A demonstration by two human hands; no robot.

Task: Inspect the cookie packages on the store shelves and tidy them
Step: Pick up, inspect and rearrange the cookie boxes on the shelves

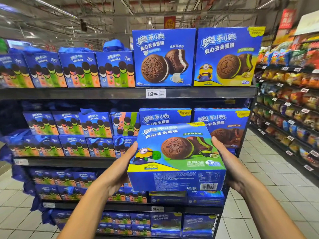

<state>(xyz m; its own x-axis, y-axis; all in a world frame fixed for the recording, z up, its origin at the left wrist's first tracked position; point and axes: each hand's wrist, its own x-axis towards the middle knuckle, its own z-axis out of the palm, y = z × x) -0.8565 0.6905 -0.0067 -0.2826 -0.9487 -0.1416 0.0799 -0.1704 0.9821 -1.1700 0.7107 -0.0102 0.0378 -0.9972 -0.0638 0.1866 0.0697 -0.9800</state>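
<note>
head | cookie box [176, 152] long axis left-right, front tilted up | left hand [120, 169], right hand [229, 168] fingers clasp its ends

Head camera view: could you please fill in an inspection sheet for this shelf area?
Surface: dark shelving, several tiers, price tag on the top edge.
Job's things: blue cookie box held off the shelf, tilted, front and barcode side showing; two large boxes upright on top tier; gift boxes in rows to the left, lower rows uneven.
Clutter: nothing seen.
Grips: left hand and right hand clasp the box's opposite ends.
Cables: nothing seen.
Surroundings: snack aisle to the right, tiled floor.
</note>
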